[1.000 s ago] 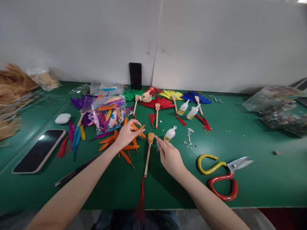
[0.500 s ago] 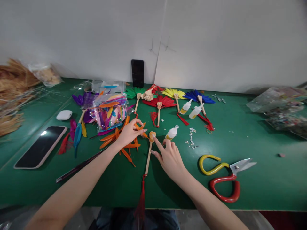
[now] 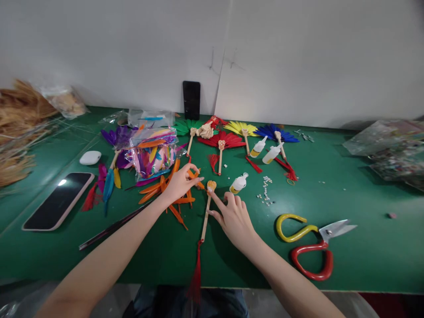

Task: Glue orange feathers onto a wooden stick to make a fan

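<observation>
My left hand (image 3: 179, 184) pinches an orange feather (image 3: 199, 184), its tip beside the rounded head of a wooden fan handle (image 3: 206, 221). The head looks coated with something shiny and yellowish. With the index finger on that head and the thumb against the stick, my right hand (image 3: 236, 216) steadies the handle; its other fingers are curled. A red tassel (image 3: 198, 269) hangs from the handle's lower end over the table edge. Loose orange feathers (image 3: 177, 215) lie under and around my left hand. A small white glue bottle (image 3: 237, 184) stands just beyond my right hand.
Feather fans in green, red (image 3: 228, 142), yellow (image 3: 243, 128) and blue lie at the back, near two more glue bottles (image 3: 258, 148). Scissors (image 3: 326, 234) and small beads (image 3: 266, 190) are at right. Bagged feathers (image 3: 152, 154) and a phone (image 3: 58, 203) lie left.
My right index finger has slid slightly down the handle's head, baring more of its top. My left hand keeps its pinch on the feather; the whole view has shifted a little.
</observation>
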A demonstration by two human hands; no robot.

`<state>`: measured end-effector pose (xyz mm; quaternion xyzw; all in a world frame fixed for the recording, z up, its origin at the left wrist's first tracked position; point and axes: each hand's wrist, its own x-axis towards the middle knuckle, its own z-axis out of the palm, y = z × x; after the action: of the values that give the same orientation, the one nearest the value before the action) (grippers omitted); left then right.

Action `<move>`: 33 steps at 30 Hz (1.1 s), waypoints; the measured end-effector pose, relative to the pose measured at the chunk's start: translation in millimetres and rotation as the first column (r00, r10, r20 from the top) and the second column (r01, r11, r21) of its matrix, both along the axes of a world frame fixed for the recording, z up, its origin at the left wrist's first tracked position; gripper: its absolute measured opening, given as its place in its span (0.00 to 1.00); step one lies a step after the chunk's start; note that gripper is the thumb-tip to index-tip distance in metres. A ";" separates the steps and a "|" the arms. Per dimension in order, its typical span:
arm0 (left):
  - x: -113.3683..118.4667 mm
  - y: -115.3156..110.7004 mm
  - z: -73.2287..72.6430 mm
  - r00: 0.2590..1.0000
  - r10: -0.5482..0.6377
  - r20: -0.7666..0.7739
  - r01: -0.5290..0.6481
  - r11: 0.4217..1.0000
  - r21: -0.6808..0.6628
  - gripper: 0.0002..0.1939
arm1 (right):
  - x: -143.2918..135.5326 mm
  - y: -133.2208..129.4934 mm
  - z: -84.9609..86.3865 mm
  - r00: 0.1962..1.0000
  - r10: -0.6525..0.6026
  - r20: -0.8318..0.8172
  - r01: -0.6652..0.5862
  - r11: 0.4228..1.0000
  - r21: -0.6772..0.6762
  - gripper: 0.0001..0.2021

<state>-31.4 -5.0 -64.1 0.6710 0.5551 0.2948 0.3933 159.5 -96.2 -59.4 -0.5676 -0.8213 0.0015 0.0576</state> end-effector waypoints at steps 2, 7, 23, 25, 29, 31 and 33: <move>-0.4 0.6 0.0 0.999 -0.023 0.035 0.023 1.000 -0.012 0.15 | -0.3 -0.5 -0.5 1.000 0.004 0.001 -0.004 1.000 0.010 0.28; -0.4 1.2 0.9 0.996 -0.027 0.082 0.030 0.999 -0.036 0.16 | -1.2 -1.7 -4.8 1.000 0.005 -0.019 -0.004 0.998 0.066 0.33; 3.3 -1.0 3.8 1.000 0.028 -0.003 -0.027 0.999 0.031 0.12 | -2.7 0.3 -4.0 0.998 0.034 -0.052 -0.031 0.998 0.062 0.27; 3.3 -0.6 3.9 1.000 0.026 -0.006 -0.025 0.999 0.030 0.12 | -2.8 0.4 -3.2 0.999 0.032 -0.042 -0.029 0.998 0.053 0.28; 3.3 -0.9 3.7 0.999 0.028 -0.021 -0.027 0.999 0.034 0.12 | -3.3 0.3 -1.7 0.999 0.027 -0.025 -0.026 0.999 0.033 0.28; 3.5 -1.4 3.7 0.999 0.032 -0.028 -0.031 0.999 0.035 0.11 | -3.6 0.3 -1.3 1.000 0.025 -0.018 -0.025 0.999 0.032 0.28; 3.6 -1.7 3.7 0.999 0.035 -0.031 -0.034 0.999 0.033 0.11 | -3.9 0.2 -1.0 1.000 0.022 -0.009 -0.022 0.999 0.031 0.28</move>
<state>-27.8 -6.6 -60.4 0.6723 0.5678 0.2999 0.3684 155.6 -96.0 -60.4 -0.5577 -0.8270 -0.0078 0.0700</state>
